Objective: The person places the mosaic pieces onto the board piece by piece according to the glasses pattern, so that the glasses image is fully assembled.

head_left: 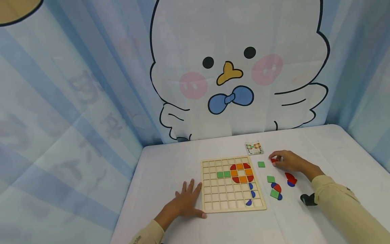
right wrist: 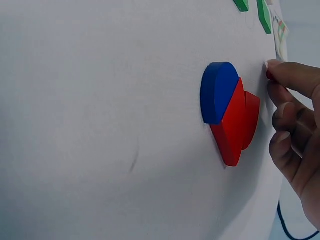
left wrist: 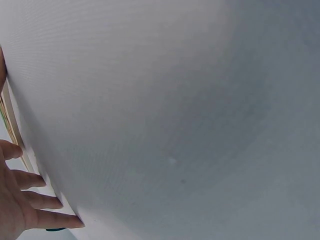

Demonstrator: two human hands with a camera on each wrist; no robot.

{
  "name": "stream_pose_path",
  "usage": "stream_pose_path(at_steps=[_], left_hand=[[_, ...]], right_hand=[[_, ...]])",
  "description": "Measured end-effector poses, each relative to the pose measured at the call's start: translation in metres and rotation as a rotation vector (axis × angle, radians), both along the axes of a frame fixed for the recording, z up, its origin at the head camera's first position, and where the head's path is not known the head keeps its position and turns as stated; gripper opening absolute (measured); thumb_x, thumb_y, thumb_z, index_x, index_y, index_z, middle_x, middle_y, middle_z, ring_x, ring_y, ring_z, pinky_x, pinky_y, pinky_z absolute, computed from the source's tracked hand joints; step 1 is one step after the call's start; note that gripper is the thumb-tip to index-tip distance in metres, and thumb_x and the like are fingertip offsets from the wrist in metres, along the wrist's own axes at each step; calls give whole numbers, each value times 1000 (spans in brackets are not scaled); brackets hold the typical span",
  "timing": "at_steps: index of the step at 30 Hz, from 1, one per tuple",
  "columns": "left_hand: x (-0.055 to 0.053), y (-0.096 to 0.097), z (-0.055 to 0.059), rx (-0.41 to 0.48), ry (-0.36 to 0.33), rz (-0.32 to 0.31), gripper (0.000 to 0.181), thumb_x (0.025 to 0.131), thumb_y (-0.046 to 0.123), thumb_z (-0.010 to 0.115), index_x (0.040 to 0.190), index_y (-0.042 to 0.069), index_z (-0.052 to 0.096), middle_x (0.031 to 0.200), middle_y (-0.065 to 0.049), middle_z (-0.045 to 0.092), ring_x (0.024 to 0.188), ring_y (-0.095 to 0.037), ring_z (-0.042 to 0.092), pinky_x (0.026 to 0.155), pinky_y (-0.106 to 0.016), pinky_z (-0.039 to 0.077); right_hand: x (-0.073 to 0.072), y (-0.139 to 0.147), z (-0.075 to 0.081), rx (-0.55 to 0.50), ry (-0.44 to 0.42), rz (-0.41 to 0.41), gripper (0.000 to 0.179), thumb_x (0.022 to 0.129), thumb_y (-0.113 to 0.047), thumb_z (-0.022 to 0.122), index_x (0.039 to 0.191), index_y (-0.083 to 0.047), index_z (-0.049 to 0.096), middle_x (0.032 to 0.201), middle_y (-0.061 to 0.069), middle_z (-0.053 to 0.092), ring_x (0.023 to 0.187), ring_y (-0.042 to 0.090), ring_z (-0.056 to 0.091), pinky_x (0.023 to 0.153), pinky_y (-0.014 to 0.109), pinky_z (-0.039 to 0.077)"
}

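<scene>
Between the thumb and fingertips of my right hand (head_left: 287,161) is a small red piece (head_left: 273,160), mostly covered. In the right wrist view, only a sliver of that red piece (right wrist: 270,75) shows. My left hand (head_left: 186,202) lies with spread fingers at the left edge of a wooden grid board (head_left: 217,197); its thumb is by the lower-left corner. On the board, red quarter-rounds and orange squares (head_left: 239,166) form a ring. Two green squares (head_left: 223,174) extend leftward from it. Several blue pieces (head_left: 253,194) sit below the ring, one of them tilted.
A patterned card (head_left: 254,148) lies behind the board. Right of the board are loose green squares (head_left: 261,164), a cluster with green, red and blue pieces (head_left: 274,193), and red pieces beside a blue half-round (right wrist: 216,95). A dark object (head_left: 307,199) is by the right sleeve.
</scene>
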State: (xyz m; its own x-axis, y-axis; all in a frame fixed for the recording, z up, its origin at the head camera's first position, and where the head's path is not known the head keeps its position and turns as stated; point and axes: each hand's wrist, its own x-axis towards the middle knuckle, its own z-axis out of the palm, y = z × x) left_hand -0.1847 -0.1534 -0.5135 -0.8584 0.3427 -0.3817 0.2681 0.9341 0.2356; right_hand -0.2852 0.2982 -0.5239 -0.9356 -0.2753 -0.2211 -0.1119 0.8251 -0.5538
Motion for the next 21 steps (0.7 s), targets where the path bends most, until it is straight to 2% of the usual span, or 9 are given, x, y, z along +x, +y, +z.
stream_pose_path(at_steps=[4,9,15,21], left_hand=[[1,0,1,-4,7,-4,117,70,69,78,160,18,25,167,-22,13,150,-54,12,106,-77,28],[2,0,3,-4,4,-1,117,70,68,78,160,18,25,167,-22,14,150,-54,12,106,-77,28],[0,0,2,-10,8,4,117,70,69,78,160,18,25,167,-21,13,150,-54,12,106,-77,28],[1,0,2,4,5,5,116,69,68,79,160,17,26,167,-22,14,150,-55,13,106,-78,28]], right_hand=[[3,-3,0,-33,23,0,38,93,-16,69,129,-5,63,98,11,62,79,20,56,67,29,54],[4,-11,7,-93,50,2,25,91,-16,72,112,-9,63,94,7,61,84,21,55,69,29,54],[6,-26,15,-131,75,58,24,92,-17,72,113,-8,67,93,3,63,86,19,54,72,28,52],[6,-41,15,-176,42,91,25,91,-22,75,110,-7,70,97,2,67,86,19,55,69,28,53]])
